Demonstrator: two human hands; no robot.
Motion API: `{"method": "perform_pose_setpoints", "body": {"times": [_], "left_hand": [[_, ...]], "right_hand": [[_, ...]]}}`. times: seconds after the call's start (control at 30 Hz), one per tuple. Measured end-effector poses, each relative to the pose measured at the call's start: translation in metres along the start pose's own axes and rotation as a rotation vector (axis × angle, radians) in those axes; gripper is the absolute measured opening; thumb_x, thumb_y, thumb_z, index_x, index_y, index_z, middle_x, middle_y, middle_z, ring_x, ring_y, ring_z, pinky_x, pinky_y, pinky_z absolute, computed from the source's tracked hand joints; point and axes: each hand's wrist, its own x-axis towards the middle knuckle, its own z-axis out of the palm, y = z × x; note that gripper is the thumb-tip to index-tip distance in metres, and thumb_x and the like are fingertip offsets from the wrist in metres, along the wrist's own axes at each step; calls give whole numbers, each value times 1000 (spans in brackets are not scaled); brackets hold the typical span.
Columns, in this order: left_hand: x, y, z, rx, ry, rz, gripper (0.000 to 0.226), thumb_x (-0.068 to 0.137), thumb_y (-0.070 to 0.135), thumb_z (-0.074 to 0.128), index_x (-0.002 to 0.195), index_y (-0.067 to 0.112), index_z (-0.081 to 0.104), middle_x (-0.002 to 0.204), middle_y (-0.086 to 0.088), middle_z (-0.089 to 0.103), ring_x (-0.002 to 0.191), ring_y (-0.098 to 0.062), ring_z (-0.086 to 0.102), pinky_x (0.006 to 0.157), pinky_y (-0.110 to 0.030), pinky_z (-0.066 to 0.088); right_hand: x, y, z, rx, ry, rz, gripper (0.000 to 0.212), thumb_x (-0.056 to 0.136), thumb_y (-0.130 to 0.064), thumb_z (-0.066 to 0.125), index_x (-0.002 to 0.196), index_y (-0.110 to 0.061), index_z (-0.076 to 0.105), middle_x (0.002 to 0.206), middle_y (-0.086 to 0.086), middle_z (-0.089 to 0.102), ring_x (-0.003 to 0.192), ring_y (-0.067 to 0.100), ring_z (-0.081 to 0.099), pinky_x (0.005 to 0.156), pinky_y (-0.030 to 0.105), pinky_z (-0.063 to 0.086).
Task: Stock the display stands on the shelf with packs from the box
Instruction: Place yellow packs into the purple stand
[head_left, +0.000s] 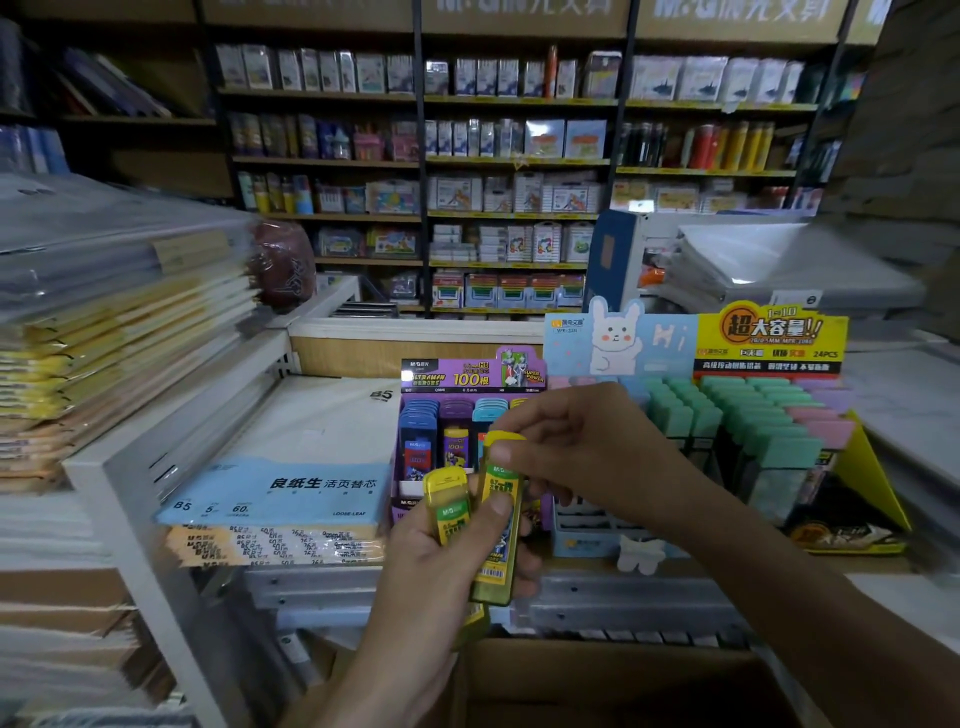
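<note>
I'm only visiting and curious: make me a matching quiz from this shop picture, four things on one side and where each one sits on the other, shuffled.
Things:
1 raised yellow pack
2 purple display stand
3 rabbit display stand
4 blue-labelled paper pack

Places:
A lying flat, left of the purple stand
B right of the purple stand
C held between the left hand and the right hand
D on the shelf, straight behind the hands

Pairs: 1-C, 2-D, 3-B, 4-A
</note>
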Motion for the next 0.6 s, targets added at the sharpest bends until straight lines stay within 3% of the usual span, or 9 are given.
{"method": "perform_pose_setpoints", "body": {"times": [0.13, 0.23, 0.37, 0.5, 0.6], "left_hand": [[-2, 2, -1, -21, -22, -19, 32, 81, 45, 74, 99, 18, 78, 93, -22, 76, 77, -37, 77, 63, -38, 62], [-3, 7, -3, -68, -27, -42, 34, 87, 50, 65, 98, 19, 77, 98, -26, 76, 88, -43, 76, 63, -39, 63], [-1, 8, -11, -101, 32, -73, 53, 100, 49, 47, 115, 1, 63, 91, -33, 73, 80, -45, 76, 52, -35, 60], [0, 9, -14, -72, 63, -23, 42, 107, 36, 40, 114, -2, 57, 83, -32, 72, 67, -39, 74, 49, -34, 58], [1, 11, -15, -68, 90, 20, 31, 106, 28, 46, 107, -1, 58, 80, -30, 72, 60, -34, 72, 47, -33, 58]], "right_hand": [[0, -1, -3, 93, 38, 14, 9, 84, -15, 79, 91, -10, 77, 68, 10, 73, 50, 12, 65, 45, 18, 48], [1, -4, -15, 90, 139, -28, 6, 84, -13, 79, 90, -12, 78, 66, 10, 72, 47, 13, 63, 43, 22, 49], [7, -6, -34, 28, 285, -127, 9, 84, -12, 78, 93, -9, 78, 67, 18, 71, 48, 19, 61, 46, 29, 52], [13, -3, -44, -130, 337, -190, 9, 87, -8, 74, 94, -14, 76, 67, 15, 71, 51, 31, 65, 49, 35, 57], [18, 5, -45, -183, 322, -169, 16, 89, -6, 73, 94, -21, 75, 68, 10, 72, 54, 25, 68, 53, 32, 60]]}}
